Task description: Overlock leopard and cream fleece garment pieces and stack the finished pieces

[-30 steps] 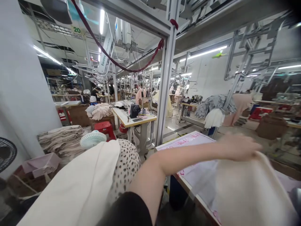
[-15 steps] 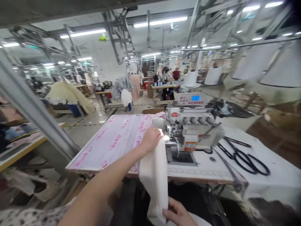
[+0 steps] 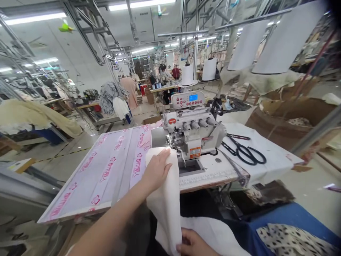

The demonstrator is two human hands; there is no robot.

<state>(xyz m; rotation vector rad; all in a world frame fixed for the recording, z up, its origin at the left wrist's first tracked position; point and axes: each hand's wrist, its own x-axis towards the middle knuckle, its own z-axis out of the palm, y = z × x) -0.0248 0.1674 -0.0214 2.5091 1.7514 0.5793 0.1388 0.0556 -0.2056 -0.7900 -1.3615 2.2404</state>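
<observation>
One white cloth (image 3: 168, 202) overhangs the table edge (image 3: 210, 181): left hand (image 3: 156, 170) flat atop, right hand (image 3: 195, 244) pinching below

The white cloth (image 3: 167, 202) looks matt, soft and smooth in weave, while the sewing machine (image 3: 210, 133) has a pale, lightly glossy painted casing and a side plate (image 3: 158, 136) of shiny bare metal. Smooth, faintly glossy plastic-looking film (image 3: 106, 170) covers the tabletop. The scissors (image 3: 242, 148) are black with little sheen, the thread cones (image 3: 209, 69) matt, the carton (image 3: 273, 122) dull brown cardboard, and the floor (image 3: 310, 188) polished and reflective.
</observation>
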